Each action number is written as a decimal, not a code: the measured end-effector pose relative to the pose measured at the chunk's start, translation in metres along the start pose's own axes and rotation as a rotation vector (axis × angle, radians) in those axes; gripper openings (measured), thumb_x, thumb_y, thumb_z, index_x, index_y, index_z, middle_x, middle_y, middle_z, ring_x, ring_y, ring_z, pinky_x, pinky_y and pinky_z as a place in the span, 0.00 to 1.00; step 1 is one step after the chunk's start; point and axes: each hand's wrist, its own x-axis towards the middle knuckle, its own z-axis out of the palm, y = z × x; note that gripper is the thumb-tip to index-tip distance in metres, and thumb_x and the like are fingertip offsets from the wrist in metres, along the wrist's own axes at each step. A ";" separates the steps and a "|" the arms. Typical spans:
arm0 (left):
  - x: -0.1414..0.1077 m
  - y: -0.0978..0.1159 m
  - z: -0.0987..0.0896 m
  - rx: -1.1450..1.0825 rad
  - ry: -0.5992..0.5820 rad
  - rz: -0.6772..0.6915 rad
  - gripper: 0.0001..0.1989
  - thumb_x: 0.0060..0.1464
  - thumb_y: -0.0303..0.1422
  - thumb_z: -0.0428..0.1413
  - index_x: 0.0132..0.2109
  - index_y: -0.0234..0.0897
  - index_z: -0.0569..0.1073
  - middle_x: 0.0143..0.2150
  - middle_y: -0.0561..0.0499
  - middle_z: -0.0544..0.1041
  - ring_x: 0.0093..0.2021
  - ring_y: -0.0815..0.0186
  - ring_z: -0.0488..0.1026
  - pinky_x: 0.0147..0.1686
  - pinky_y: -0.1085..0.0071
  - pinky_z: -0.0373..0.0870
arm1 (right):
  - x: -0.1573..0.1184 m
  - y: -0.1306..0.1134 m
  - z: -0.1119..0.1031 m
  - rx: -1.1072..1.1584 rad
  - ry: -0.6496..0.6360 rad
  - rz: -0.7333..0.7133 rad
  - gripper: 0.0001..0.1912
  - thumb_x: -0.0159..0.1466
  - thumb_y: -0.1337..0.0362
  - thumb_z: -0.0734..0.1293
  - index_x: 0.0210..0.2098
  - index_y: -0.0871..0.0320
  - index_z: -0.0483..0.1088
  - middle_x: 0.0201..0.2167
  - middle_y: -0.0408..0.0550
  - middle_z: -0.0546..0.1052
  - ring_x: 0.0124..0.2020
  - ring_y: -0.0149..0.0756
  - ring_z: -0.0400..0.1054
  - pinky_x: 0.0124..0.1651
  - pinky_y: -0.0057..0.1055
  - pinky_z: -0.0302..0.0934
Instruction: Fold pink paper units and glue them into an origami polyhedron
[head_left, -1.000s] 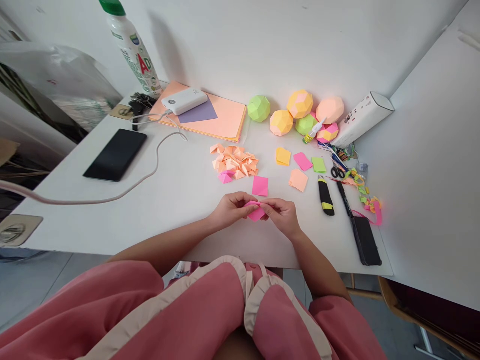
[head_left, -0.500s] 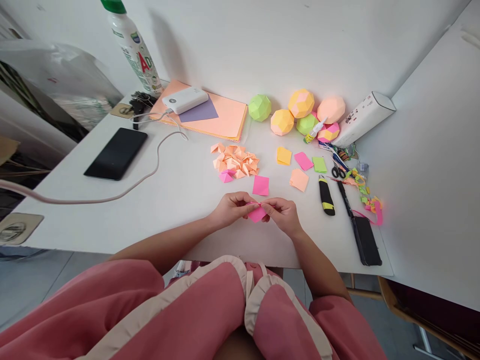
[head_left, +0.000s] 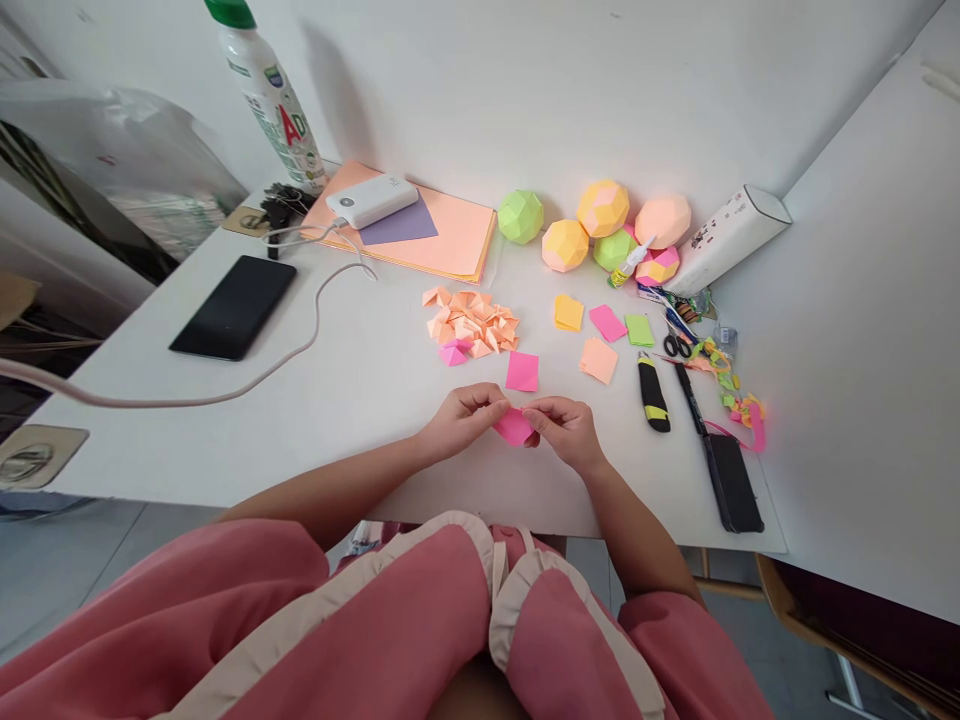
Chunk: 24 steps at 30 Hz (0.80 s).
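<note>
Between my two hands is a small pink piece of paper, partly covered by my fingers. My left hand pinches its left edge with thumb and forefinger. On the other side, my right hand grips the upper right edge the same way. Just beyond my hands lies a flat pink paper square. Behind that is a heap of folded peach paper pieces, with a folded pink piece at its front. Further right are small stacks of orange, pink, green and peach paper.
Several faceted paper balls sit along the wall with a glue bottle. On the right lie a utility knife, scissors, a pen and a black case. A phone, cable and power bank occupy the left.
My left fingertips have shifted slightly left along the pink paper, and more of its upper face shows between my thumbs. My right hand has barely moved.
</note>
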 end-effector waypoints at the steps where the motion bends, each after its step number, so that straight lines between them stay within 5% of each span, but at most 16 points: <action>1: 0.000 0.000 0.000 0.031 0.001 0.018 0.13 0.55 0.39 0.53 0.28 0.34 0.71 0.29 0.50 0.74 0.31 0.68 0.70 0.34 0.70 0.67 | 0.000 0.000 0.001 0.001 -0.001 0.004 0.09 0.56 0.60 0.70 0.30 0.59 0.75 0.22 0.43 0.76 0.19 0.29 0.70 0.23 0.27 0.68; 13: 0.001 -0.002 0.000 0.069 0.143 -0.002 0.09 0.51 0.36 0.55 0.28 0.35 0.69 0.27 0.52 0.72 0.28 0.70 0.68 0.31 0.72 0.65 | 0.001 -0.003 -0.001 -0.019 0.022 0.022 0.11 0.56 0.57 0.70 0.30 0.59 0.75 0.21 0.43 0.75 0.18 0.29 0.69 0.23 0.28 0.67; 19: 0.001 -0.004 0.004 -0.034 0.000 -0.082 0.11 0.51 0.38 0.56 0.32 0.34 0.69 0.28 0.49 0.75 0.30 0.67 0.72 0.34 0.68 0.69 | 0.001 -0.002 0.005 -0.036 0.013 0.041 0.11 0.56 0.57 0.69 0.29 0.60 0.74 0.23 0.44 0.75 0.19 0.28 0.69 0.23 0.27 0.68; 24: -0.001 -0.001 0.008 0.073 0.032 -0.080 0.08 0.48 0.34 0.56 0.28 0.34 0.69 0.25 0.52 0.73 0.27 0.68 0.70 0.29 0.71 0.66 | 0.000 0.000 0.015 -0.115 0.060 0.011 0.08 0.55 0.61 0.68 0.26 0.60 0.72 0.22 0.44 0.74 0.21 0.30 0.70 0.24 0.27 0.68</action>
